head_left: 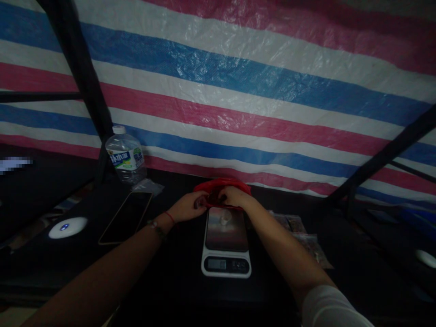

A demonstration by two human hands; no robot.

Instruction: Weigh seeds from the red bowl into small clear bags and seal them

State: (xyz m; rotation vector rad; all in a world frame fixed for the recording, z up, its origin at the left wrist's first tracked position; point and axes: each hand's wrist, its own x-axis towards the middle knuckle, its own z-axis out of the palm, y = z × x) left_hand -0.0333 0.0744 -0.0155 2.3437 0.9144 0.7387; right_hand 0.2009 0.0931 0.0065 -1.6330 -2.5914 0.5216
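Observation:
Both my hands reach to the far end of a white kitchen scale (pixel 226 263) with a dark glossy platform. My left hand (pixel 188 207) and my right hand (pixel 235 196) are closed, fingers curled, on the rim of a red plastic bag (pixel 221 184) that sits just behind the scale. A small white object (pixel 224 220) rests on the scale's platform near my hands. What lies inside the bag is hidden. A red thread and a bracelet circle my left wrist.
A water bottle (pixel 125 154) stands at the back left, a phone (pixel 126 217) lies face up beside it, and a white round device (pixel 68 227) glows blue farther left. Clear packets (pixel 299 231) lie right of the scale. A striped tarp (pixel 238 91) hangs behind the dark table.

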